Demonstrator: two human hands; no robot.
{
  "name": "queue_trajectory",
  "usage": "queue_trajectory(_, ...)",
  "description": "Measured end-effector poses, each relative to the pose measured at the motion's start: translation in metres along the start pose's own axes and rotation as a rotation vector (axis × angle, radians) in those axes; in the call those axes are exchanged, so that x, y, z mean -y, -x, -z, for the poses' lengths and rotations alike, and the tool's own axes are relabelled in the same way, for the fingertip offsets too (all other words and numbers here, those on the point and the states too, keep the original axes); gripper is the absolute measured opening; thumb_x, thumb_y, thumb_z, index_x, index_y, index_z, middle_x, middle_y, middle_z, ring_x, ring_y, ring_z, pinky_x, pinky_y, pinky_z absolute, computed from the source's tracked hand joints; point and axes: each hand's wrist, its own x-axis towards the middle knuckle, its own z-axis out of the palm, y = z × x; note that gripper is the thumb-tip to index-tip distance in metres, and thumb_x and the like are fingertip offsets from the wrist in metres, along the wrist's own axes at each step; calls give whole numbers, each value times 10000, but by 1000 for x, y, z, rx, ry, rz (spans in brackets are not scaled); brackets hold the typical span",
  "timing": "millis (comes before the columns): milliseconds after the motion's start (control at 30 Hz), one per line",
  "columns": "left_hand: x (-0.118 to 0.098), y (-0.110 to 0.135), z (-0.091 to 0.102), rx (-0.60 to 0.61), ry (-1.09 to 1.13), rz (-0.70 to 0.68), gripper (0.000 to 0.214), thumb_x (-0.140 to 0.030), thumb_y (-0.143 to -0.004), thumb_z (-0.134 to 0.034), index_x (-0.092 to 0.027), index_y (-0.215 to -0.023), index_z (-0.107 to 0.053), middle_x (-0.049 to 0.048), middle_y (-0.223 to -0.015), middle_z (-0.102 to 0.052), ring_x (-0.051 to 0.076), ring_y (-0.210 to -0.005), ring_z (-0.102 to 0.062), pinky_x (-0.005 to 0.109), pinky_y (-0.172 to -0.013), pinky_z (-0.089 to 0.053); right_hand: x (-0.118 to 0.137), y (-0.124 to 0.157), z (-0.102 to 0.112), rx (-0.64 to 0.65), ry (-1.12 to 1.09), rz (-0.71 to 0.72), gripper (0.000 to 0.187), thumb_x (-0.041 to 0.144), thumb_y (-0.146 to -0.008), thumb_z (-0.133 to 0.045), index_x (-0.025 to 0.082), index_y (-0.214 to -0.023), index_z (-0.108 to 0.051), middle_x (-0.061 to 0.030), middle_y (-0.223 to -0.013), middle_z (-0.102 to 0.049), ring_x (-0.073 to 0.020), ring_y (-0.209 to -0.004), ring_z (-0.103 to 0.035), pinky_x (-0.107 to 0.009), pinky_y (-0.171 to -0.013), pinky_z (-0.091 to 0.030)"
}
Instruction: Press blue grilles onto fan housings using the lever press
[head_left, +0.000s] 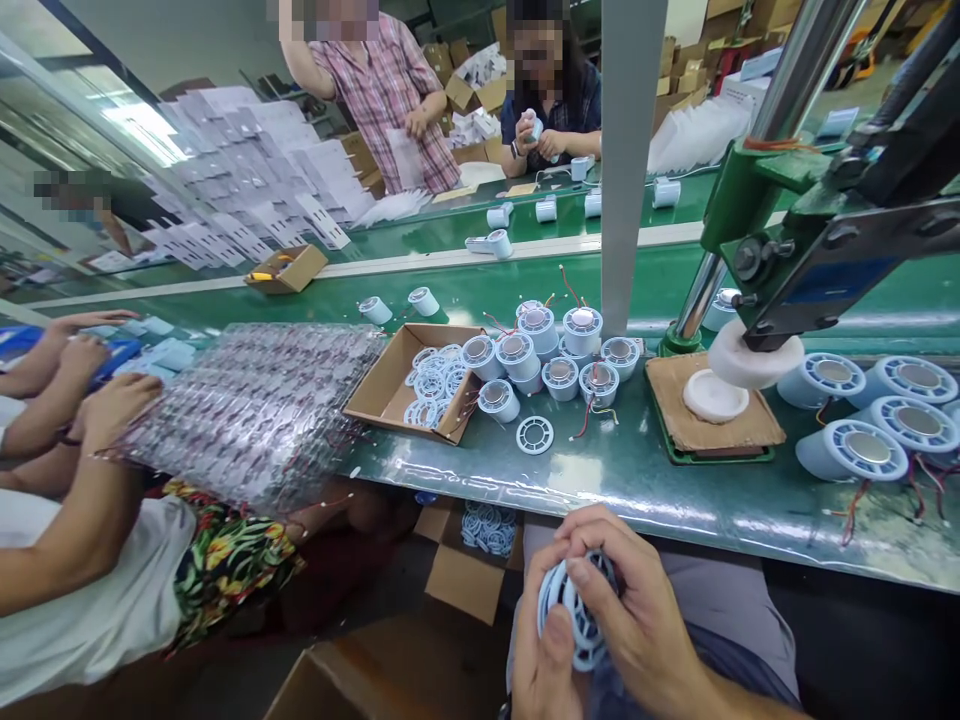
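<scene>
Over my lap, both hands are closed around several light-blue plastic rings (555, 590) with spoked openings, bunched together. My left hand (541, 650) grips them from the left, its thumb across the front. My right hand (630, 590) wraps them from the right, thumb pressed on the top. On the bench above my hands lies a single light-blue ring (535, 435) with a grey mesh centre. Behind it stand several light-blue round housings (517, 355) with silver discs and loose wires. A shallow cardboard tray (375, 395) beside them holds more rings.
A green hand press (694, 330) with a white round pad stands on the right, with several housings (851, 450) beside it. Left lies a clear plastic tray (247, 410), near a co-worker's arms. Under the bench an open carton (465, 580) holds rings. Two people work across the conveyor (450, 280).
</scene>
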Motion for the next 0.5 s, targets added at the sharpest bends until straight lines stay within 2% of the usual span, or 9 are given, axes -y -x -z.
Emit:
queue_trajectory(200,-10,-2,-7,6,78,69,505,-591,-748,-711,-184,-1047,-705,78,-954,-696,285,-981,-661,354,-885,-529,1,1,-2,-10,-17,-33,186,232,-988,-449,213,-881,-601,-33,-929,-641,-132,-864,-628,-203,-771,-484)
queue_trajectory(300,-12,-3,-7,14,63,64,503,-592,-763,-693,-172,-1039,-706,90,-949,-702,294,-955,-666,372,-857,-544,3,0,0,18,-33,-62,125,319,-921,-554,206,-875,-583,-43,-934,-626,-156,-856,-615,-226,-754,-485)
queue_trajectory(400,-10,-2,-5,-24,23,69,529,-612,-740,-707,-165,-1025,-703,96,-964,-709,303,-940,-674,375,-835,-556,6,-2,3,61,-68,-113,208,388,-837,-645,203,-844,-551,-36,-917,-601,-165,-842,-598,-241,-754,-480)
queue_trajectory(500,-7,0,-2,-73,29,78,571,-622,-697,-742,-177,-1052,-692,104,-1054,-706,320,-995,-669,371,-863,-551,8,-3,7,134,-104,-141,242,410,-827,-653,204,-833,-528,-32,-937,-588,-160,-843,-590,-245,-764,-473)
